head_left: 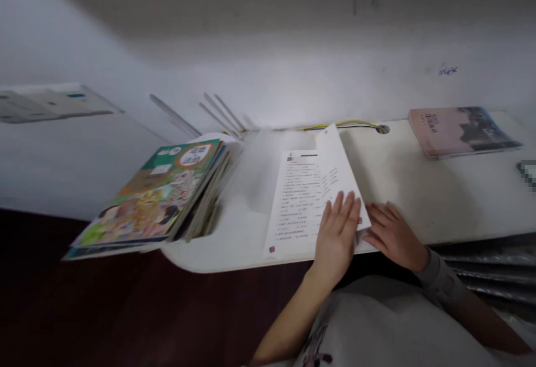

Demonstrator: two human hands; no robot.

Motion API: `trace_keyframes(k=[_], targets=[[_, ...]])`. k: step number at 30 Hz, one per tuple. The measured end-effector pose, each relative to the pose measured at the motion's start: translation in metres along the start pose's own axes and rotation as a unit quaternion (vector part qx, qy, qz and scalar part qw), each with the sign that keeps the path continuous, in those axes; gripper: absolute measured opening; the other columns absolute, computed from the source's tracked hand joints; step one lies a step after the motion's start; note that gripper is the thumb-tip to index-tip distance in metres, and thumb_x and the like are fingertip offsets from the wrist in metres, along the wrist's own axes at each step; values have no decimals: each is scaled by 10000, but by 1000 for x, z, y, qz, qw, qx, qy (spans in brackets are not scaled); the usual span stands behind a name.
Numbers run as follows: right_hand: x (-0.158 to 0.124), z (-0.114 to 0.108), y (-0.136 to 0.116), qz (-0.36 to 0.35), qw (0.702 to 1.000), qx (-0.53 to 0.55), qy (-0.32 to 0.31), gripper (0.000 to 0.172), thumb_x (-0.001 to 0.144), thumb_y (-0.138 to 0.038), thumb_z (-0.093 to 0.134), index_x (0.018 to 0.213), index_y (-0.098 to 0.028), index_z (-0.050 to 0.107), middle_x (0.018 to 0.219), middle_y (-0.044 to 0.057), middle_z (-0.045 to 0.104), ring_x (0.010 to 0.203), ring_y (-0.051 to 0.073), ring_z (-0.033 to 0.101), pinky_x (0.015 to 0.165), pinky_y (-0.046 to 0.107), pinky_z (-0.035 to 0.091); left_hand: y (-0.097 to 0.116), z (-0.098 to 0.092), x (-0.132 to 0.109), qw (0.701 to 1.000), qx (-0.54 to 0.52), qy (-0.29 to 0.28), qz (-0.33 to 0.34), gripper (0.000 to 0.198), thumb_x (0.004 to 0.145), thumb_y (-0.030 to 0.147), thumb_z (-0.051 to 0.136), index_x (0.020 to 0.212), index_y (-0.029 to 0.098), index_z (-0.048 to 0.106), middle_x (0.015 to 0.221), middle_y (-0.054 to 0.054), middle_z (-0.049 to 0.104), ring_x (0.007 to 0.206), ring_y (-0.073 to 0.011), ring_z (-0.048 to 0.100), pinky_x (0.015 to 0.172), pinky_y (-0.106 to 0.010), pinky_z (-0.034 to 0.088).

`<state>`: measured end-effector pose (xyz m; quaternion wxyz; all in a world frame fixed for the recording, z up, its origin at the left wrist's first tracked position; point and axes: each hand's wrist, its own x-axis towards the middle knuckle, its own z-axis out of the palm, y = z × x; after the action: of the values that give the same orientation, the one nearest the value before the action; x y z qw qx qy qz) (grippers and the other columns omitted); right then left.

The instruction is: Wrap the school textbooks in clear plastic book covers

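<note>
I see my left hand (337, 233) lying flat on a printed sheet (295, 199) whose right part is folded up. My right hand (391, 236) rests just beside it on the white surface (439, 194), fingertips at the sheet's edge. A stack of books (167, 194) overhangs the surface at left.

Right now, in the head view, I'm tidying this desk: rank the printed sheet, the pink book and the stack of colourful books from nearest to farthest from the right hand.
1. Printed sheet, at the right hand fingertips.
2. Pink book, back right.
3. Stack of colourful books, far left.
</note>
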<state>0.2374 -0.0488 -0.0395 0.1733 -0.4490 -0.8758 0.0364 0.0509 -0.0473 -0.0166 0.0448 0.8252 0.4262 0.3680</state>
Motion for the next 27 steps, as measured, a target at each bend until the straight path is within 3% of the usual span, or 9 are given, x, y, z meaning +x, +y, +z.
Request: trace_keyframes(k=[3, 5, 6, 8, 12, 14, 16, 20, 27], targets=[[-11, -14, 17, 102, 987, 110, 55, 392, 963, -356, 355, 1162, -135, 610, 1224, 156, 623, 1143, 250, 556, 1001, 447, 404, 11, 23, 5, 995, 32, -26, 88, 637, 938, 87, 381, 1508, 211, 124, 1414, -143, 467, 1381, -251, 301, 1140, -526, 263], [-17, -23, 23, 174, 949, 255, 64, 395, 967, -383, 339, 1016, -152, 655, 1008, 105, 696, 923, 201, 628, 858, 359, 487, 17, 30, 6, 993, 38, -32, 105, 630, 935, 74, 377, 1505, 187, 133, 1399, -150, 481, 1368, -250, 326, 1144, -529, 254], [-18, -26, 23, 202, 917, 340, 55, 397, 962, -408, 356, 911, -163, 665, 877, 70, 698, 810, 176, 627, 782, 324, 501, 19, 31, 7, 993, 39, -32, 107, 630, 933, 69, 376, 1504, 181, 136, 1399, -153, 480, 1367, -249, 329, 1145, -528, 250], [-18, -28, 21, 236, 825, 513, 31, 400, 929, -459, 436, 737, -171, 636, 682, 16, 637, 664, 143, 582, 687, 290, 495, 21, 30, 7, 993, 39, -27, 106, 637, 926, 48, 373, 1504, 170, 133, 1403, -160, 473, 1372, -240, 325, 1146, -517, 251], [-9, -18, 10, 238, 616, 750, 33, 345, 781, -507, 653, 698, -173, 632, 637, -7, 603, 625, 126, 549, 664, 290, 486, 21, 21, 7, 994, 28, 6, 106, 644, 910, 24, 385, 1499, 143, 152, 1402, -175, 474, 1381, -225, 322, 1139, -484, 273], [-5, -12, 6, 232, 564, 792, 29, 303, 728, -472, 719, 721, -175, 658, 661, -4, 622, 640, 128, 556, 683, 297, 483, 21, 17, 6, 994, 21, 17, 107, 625, 912, 28, 376, 1494, 138, 177, 1401, -176, 477, 1379, -225, 329, 1132, -482, 288], [-1, -8, 3, 222, 545, 808, 20, 256, 712, -422, 745, 740, -177, 681, 680, -2, 638, 663, 132, 571, 700, 300, 480, 20, 15, 5, 994, 15, 21, 108, 608, 914, 28, 358, 1490, 136, 196, 1400, -175, 480, 1377, -228, 336, 1126, -486, 297], [2, -5, 0, 213, 536, 816, 6, 195, 709, -369, 754, 755, -187, 701, 710, 2, 660, 686, 132, 587, 693, 295, 483, 18, 12, 2, 994, -1, 24, 103, 604, 911, 35, 339, 1489, 134, 196, 1430, -175, 444, 1384, -234, 326, 1119, -490, 306], [20, -14, -12, 185, 568, 802, -21, 224, 730, -399, 733, 710, -179, 694, 684, -3, 638, 653, 118, 551, 688, 277, 467, 16, -1, -3, 997, -52, 27, 53, 675, 941, 399, 432, 1502, 152, 150, 1499, -182, 334, 1376, -296, 335, 1097, -530, 326]])
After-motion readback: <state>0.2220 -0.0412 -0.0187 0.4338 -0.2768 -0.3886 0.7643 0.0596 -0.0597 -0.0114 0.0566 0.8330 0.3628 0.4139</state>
